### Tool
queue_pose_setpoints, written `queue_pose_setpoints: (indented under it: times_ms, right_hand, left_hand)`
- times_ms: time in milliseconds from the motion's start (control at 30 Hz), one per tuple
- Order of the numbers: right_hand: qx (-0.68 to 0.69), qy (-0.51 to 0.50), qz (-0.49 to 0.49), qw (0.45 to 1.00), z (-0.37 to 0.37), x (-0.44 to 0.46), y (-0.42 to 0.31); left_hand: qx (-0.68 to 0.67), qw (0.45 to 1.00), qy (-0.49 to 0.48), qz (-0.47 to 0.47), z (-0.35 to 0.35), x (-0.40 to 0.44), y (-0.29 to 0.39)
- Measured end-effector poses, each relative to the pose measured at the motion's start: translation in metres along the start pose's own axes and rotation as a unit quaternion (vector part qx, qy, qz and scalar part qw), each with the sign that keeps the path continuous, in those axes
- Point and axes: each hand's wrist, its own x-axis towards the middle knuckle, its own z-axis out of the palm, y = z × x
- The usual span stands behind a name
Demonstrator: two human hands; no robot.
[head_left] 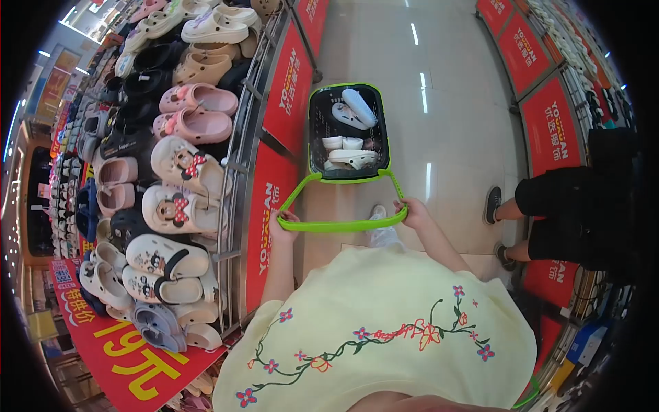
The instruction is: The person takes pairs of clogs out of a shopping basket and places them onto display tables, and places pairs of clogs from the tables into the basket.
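Note:
A black shopping basket point(317, 130) with a bright green rim stands on the floor ahead of me. Its long green handle point(343, 224) reaches back toward my body. My left hand point(283, 226) is closed around the handle's left corner, and my right hand point(412, 211) grips the right corner. Inside the basket lie several shoes, among them a white clog point(352, 159) near the front and a pale blue clog point(359, 108) farther back.
On my left a metal rack point(237, 172) holds rows of clogs, including pink clogs point(199, 123) and a red price sign point(137, 364). Red panels point(549, 123) front the shelves at right, where a person in black shorts point(556, 206) stands. Between them runs a tiled aisle point(453, 103).

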Motion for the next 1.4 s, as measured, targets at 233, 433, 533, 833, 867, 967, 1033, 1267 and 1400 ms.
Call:
queue_pose_setpoints:
  times_ms: [233,433,533,833,867,967,1033,1267,1400]
  right_hand:
    - [-0.094,-0.014,-0.043,0.995,0.058,0.040,-0.060]
    - [-0.152,0.007,0.000,0.988,0.091,0.053,-0.092]
    - [-0.150,0.014,0.017,0.988,0.103,0.054,-0.096]
    - [-0.144,-0.057,0.016,0.988,0.169,0.071,-0.160]
    - [-0.150,-0.080,0.012,0.985,0.173,0.082,-0.174]
    - [-0.132,-0.076,-0.032,0.988,0.201,0.106,-0.203]
    - [-0.222,-0.084,-0.087,0.968,0.233,0.110,-0.221]
    - [-0.460,0.013,-0.169,0.871,0.294,0.163,-0.271]
    - [-0.596,0.088,-0.222,0.767,0.310,0.227,-0.311]
  left_hand:
    - [-0.059,0.997,-0.047,0.031,0.111,0.025,-0.010]
    - [-0.029,0.997,-0.030,0.059,0.114,0.044,-0.014]
    - [-0.071,0.995,-0.056,0.038,0.111,0.057,-0.004]
    - [-0.123,0.974,-0.186,0.047,0.227,0.140,0.007]
    - [-0.119,0.972,-0.198,0.034,0.242,0.156,0.009]
    - [-0.111,0.972,-0.207,0.004,0.287,0.202,0.010]
    - [-0.099,0.982,-0.160,0.017,0.331,0.216,0.007]
    - [-0.074,0.975,-0.199,-0.066,0.383,0.307,0.016]
    - [-0.048,0.990,-0.082,-0.108,0.392,0.311,-0.014]
